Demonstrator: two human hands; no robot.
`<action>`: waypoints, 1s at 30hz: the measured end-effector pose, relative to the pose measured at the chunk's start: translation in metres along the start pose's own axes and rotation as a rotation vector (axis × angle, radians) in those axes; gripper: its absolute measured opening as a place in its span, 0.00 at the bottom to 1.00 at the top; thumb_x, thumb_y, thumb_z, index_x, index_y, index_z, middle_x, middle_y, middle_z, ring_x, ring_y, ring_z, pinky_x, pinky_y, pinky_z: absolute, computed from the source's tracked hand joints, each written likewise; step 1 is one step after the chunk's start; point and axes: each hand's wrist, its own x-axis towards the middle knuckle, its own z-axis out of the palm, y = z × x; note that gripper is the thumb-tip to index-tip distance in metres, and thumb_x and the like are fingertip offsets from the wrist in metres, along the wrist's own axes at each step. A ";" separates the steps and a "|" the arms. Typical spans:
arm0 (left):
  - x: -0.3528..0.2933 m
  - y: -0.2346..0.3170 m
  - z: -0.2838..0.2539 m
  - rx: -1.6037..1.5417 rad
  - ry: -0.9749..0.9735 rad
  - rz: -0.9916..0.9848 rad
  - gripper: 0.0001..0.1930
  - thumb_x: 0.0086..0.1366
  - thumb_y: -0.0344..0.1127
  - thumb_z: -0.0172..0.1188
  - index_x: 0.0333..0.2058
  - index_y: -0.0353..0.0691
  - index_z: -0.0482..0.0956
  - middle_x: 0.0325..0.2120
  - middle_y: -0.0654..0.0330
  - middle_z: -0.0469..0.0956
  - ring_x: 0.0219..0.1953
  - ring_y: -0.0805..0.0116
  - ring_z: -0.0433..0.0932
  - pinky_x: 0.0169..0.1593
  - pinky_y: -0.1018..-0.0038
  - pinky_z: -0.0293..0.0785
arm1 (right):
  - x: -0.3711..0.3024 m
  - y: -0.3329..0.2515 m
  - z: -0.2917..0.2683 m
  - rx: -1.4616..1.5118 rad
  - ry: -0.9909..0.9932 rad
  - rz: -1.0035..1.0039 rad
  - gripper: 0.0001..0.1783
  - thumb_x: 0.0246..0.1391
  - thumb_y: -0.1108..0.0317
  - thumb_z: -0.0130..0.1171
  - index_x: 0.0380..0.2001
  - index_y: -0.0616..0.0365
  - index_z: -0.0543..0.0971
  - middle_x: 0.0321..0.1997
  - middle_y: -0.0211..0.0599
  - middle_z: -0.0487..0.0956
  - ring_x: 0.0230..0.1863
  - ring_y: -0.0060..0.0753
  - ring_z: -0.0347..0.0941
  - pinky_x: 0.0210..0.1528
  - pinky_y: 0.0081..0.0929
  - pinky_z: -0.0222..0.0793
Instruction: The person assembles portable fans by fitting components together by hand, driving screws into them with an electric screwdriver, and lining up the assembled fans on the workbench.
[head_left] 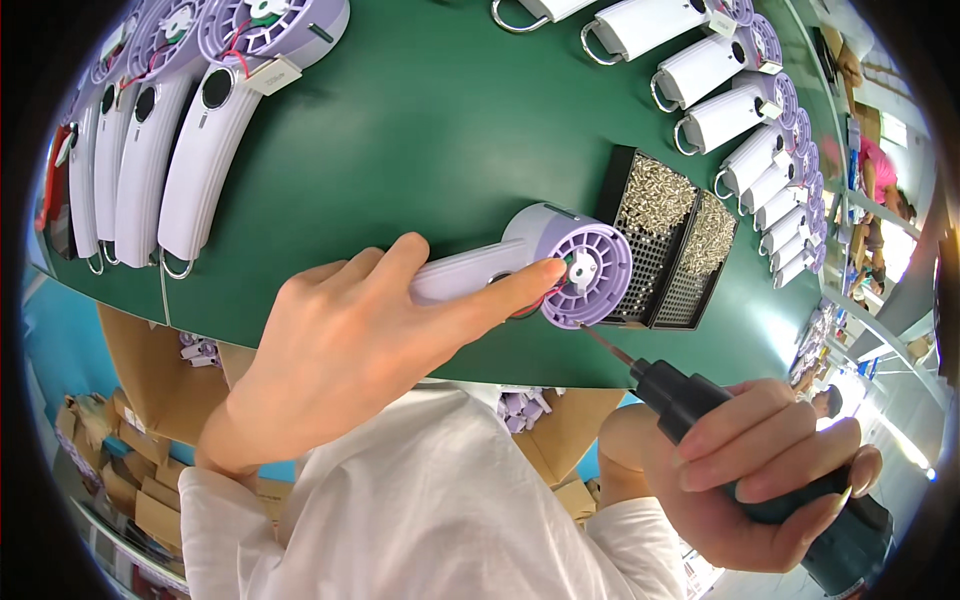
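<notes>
My left hand (350,335) is closed round the white handle of a handheld fan (470,272), its index finger stretched onto the fan's purple round head (601,245). Red wires show beside that fingertip. In my right hand (765,470) is a dark electric screwdriver (690,400), fingers wrapped round its body. The thin bit (607,346) points up and left, its tip at the lower rim of the fan head. Whether a screw sits at the tip is too small to tell. Just right of the fan head stands a black screw tray (655,288) with two compartments holding many small screws (655,193).
Several white and purple fans (205,165) lie at the far left of the green table (400,130). Another row of fans (722,118) curves along the right side. Below the table edge are cardboard boxes (165,385) with purple parts (522,408). Other people are in the right background.
</notes>
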 end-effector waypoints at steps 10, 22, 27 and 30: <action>-0.004 -0.004 0.003 0.028 0.044 0.026 0.34 0.41 0.35 0.68 0.51 0.68 0.74 0.19 0.64 0.58 0.16 0.72 0.65 0.20 0.76 0.67 | -0.019 0.016 0.013 -0.093 -0.111 0.112 0.09 0.58 0.69 0.40 0.41 0.59 0.59 0.20 0.39 0.63 0.09 0.31 0.57 0.10 0.28 0.61; -0.002 -0.002 0.006 0.074 0.070 0.036 0.33 0.42 0.38 0.68 0.51 0.71 0.74 0.19 0.64 0.58 0.15 0.73 0.65 0.19 0.76 0.68 | -0.019 0.020 0.003 -0.077 -0.301 0.048 0.12 0.54 0.71 0.44 0.41 0.60 0.57 0.19 0.40 0.67 0.08 0.33 0.62 0.10 0.27 0.67; -0.002 0.001 0.001 0.046 0.061 0.034 0.33 0.43 0.37 0.68 0.51 0.70 0.74 0.20 0.63 0.59 0.16 0.70 0.66 0.20 0.74 0.68 | -0.019 -0.010 -0.005 -0.068 -0.047 -0.112 0.14 0.56 0.64 0.45 0.41 0.61 0.64 0.17 0.30 0.64 0.08 0.25 0.58 0.10 0.23 0.62; 0.002 0.002 0.002 -0.023 0.002 0.020 0.32 0.43 0.37 0.67 0.52 0.66 0.74 0.21 0.62 0.62 0.17 0.67 0.67 0.21 0.72 0.67 | -0.027 -0.011 -0.028 -0.121 0.132 -0.082 0.10 0.56 0.73 0.45 0.41 0.58 0.60 0.19 0.38 0.67 0.10 0.37 0.64 0.11 0.30 0.66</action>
